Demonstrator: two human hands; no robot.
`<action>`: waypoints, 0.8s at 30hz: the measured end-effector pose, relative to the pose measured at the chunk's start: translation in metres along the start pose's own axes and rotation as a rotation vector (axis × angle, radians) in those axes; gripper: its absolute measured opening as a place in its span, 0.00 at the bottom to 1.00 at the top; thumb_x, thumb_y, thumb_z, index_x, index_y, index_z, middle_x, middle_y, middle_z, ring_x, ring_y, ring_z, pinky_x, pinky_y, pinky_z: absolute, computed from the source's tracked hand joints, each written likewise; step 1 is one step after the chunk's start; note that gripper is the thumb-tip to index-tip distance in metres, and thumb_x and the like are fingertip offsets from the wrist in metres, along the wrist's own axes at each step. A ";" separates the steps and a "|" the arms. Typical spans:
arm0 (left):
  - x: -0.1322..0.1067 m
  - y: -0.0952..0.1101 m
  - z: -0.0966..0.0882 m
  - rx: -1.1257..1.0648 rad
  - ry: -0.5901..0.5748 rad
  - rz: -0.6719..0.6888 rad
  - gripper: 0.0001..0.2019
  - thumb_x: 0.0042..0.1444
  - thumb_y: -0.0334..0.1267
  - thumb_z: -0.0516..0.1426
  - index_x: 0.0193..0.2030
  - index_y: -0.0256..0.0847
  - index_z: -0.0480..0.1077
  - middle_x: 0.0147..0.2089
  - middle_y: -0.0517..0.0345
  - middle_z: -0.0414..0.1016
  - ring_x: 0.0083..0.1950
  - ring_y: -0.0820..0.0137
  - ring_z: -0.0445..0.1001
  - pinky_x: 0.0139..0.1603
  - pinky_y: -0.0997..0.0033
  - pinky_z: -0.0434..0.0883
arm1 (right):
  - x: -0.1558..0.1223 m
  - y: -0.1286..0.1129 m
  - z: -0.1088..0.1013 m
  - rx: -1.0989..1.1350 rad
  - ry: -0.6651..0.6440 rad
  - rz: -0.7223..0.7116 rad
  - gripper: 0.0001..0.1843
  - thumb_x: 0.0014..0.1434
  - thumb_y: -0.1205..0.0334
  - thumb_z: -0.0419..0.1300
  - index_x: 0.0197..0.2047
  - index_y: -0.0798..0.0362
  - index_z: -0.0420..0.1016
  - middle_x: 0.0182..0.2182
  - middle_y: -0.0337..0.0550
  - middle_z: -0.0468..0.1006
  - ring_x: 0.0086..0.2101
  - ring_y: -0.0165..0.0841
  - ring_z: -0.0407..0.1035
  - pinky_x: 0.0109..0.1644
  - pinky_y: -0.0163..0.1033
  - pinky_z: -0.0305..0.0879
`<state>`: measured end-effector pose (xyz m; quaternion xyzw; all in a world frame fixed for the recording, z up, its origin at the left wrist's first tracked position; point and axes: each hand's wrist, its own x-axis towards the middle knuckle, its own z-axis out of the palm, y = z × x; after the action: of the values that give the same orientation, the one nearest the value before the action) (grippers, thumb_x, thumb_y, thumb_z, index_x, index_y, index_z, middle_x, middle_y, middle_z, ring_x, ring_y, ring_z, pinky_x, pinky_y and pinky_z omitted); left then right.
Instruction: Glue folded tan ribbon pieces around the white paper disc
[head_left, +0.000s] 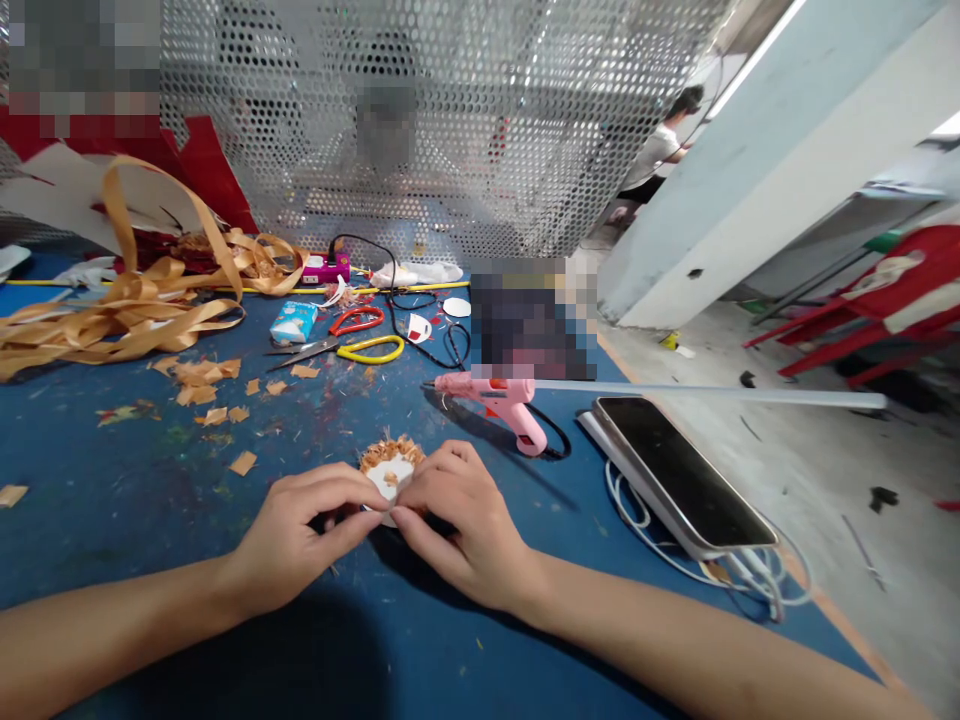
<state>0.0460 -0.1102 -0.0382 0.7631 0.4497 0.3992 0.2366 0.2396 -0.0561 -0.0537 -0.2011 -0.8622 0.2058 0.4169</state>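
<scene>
Above the blue, stained tabletop (480, 670), the bare near rim of a small, round white disc edged with ruffled tan ribbon (391, 470) is pinched between thumb and fingers of the left hand (319, 525) and the right hand (461, 515). The disc is held between the two hands, fingertips nearly meeting; whether a scrap is also trapped there cannot be told. The ruffles are seen along the rim beyond the fingertips, and a small tan piece is seen at the centre.

The disc is judged to be very light, thin and fairly stiff, perhaps card, so little force is needed and it could be creased by a hard squeeze. The ruffles are probably soft and easily crushed or pulled loose; the bare rim is therefore best gripped, with the fringe left untouched.

To the right of the right hand, a black-screened smartphone with a pale edge (686, 475) is laid. Small flat tan ribbon squares (244, 463) are scattered beyond the left hand. Past the right hand, a pink plastic glue gun (514, 400) is placed; farther beyond the left hand, steel scissors with red and yellow handles (319, 349) are set down, and a heap of glossy tan ribbon (169, 325) is piled farther left.
</scene>
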 end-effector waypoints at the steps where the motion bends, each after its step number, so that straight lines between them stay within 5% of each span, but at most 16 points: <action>1: 0.000 0.000 0.001 0.005 0.004 0.000 0.06 0.60 0.29 0.58 0.39 0.42 0.77 0.36 0.60 0.79 0.32 0.75 0.77 0.28 0.81 0.70 | 0.000 0.000 0.001 -0.014 0.000 -0.011 0.11 0.64 0.65 0.56 0.29 0.53 0.71 0.24 0.34 0.77 0.30 0.28 0.68 0.41 0.41 0.55; 24: 0.002 0.003 0.002 0.057 -0.008 0.035 0.06 0.56 0.27 0.56 0.31 0.39 0.73 0.29 0.61 0.74 0.26 0.78 0.71 0.27 0.81 0.68 | 0.001 -0.001 0.003 -0.085 -0.037 -0.091 0.11 0.63 0.66 0.54 0.28 0.53 0.69 0.23 0.36 0.77 0.28 0.28 0.68 0.41 0.42 0.57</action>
<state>0.0492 -0.1101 -0.0368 0.7789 0.4466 0.3872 0.2098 0.2367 -0.0575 -0.0540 -0.1752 -0.8860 0.1535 0.4009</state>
